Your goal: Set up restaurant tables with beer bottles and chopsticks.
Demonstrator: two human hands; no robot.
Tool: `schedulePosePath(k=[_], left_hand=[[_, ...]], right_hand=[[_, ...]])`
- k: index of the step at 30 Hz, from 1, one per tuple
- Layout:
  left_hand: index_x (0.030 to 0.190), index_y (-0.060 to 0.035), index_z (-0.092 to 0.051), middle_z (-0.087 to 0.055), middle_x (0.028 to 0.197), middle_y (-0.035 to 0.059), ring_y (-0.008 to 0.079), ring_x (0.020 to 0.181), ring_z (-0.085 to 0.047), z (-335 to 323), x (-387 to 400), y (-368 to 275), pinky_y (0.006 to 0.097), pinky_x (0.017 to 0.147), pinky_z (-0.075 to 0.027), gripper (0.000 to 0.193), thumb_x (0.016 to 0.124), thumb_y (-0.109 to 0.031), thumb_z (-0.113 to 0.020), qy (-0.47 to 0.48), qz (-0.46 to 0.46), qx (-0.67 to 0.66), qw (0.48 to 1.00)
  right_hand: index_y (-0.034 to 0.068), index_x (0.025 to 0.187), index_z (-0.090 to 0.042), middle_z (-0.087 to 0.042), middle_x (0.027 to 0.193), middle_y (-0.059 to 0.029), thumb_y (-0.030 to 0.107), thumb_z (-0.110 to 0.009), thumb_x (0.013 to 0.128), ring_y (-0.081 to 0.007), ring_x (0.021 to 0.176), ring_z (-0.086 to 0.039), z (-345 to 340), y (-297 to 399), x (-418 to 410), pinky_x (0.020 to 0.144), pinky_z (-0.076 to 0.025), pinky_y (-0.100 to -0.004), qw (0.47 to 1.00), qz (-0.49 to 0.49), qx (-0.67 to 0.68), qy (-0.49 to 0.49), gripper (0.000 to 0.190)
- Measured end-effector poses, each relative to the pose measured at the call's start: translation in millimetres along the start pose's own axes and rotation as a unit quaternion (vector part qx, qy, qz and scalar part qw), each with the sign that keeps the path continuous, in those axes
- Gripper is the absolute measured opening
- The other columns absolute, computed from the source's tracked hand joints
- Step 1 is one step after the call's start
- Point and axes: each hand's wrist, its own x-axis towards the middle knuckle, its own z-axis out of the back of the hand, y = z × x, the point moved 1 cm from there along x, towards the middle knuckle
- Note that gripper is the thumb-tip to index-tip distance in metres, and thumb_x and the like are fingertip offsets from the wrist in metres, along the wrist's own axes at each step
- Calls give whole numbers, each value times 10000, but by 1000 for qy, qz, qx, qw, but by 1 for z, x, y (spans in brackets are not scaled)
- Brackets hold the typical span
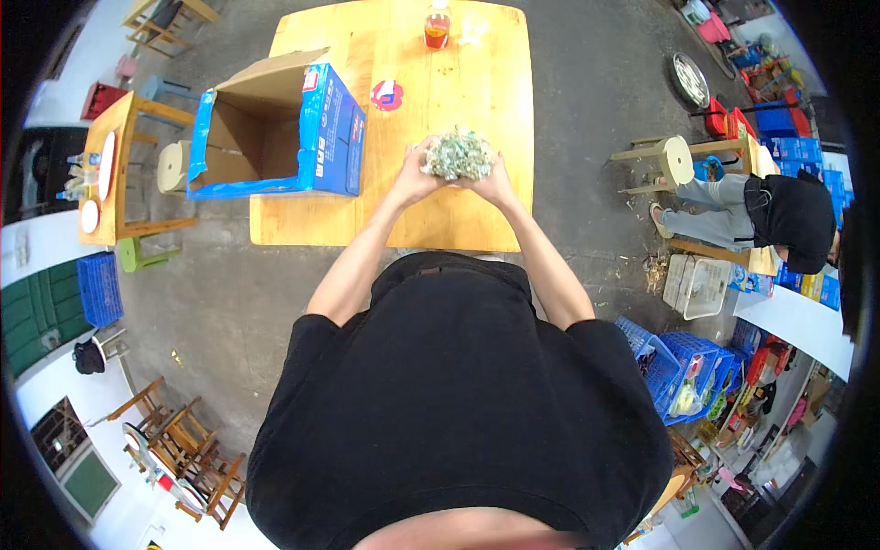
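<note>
Between my two hands I hold a rough greenish-white clump (459, 155); its exact material is unclear. My left hand (418, 173) grips its left side and my right hand (493, 180) its right side. The clump is over the yellow wooden table (440, 220), near its front edge; whether it touches the top cannot be told. To the left, a blue cardboard box (337, 137) lies with its opening facing me, and its inside looks bare. A red, roundish flat piece (386, 96) with a white and blue patch lies beyond my left hand.
A bottle of amber liquid (437, 27) stands at the table's far end. At right, a person (777, 213) in dark clothing is by another table, near a cream stool (674, 161) and a white plastic crate (694, 285). Blue crates (687, 364) stand behind me on the right.
</note>
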Motion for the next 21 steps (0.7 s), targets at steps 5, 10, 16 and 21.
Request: schedulePosePath(k=[5,10,16,21], left_hand=[[1304,-118,-537,-642,1212,79,210,1176,-576,14,25,-27,374,1029,-426,749,632,-121,-867,-56,-89,65,992],[1254,-56,-542,-673,1107,44,175,1034,-630,28,45,-54,339,953,-506,694,633,-32,-852,-17,-108,52,993],[1180,-44,-586,-675,1080,64,153,1011,-631,40,41,-94,327,874,-535,565,668,-22,-823,-16,-67,13,998],[1227,-46,-586,-677,1131,64,174,1026,-633,23,19,-148,340,938,-499,592,693,-92,-838,-119,-147,39,981]], right_hand=[[209,1339,-555,-547,1389,-25,488,-849,630,-311,1420,-316,8,2,23,1160,-129,-599,988,60,-139,-34,817],[61,1312,-555,-583,1329,-108,174,-920,598,-231,1291,-494,11,32,33,1107,-371,-382,974,110,198,-22,810],[51,1315,-540,-629,1248,-82,148,-891,652,-186,1139,-593,37,60,64,1022,-458,-350,980,19,193,47,756],[34,1254,-565,-665,1138,-78,78,-840,667,-172,1069,-616,55,119,41,953,-489,-331,973,157,156,-69,649]])
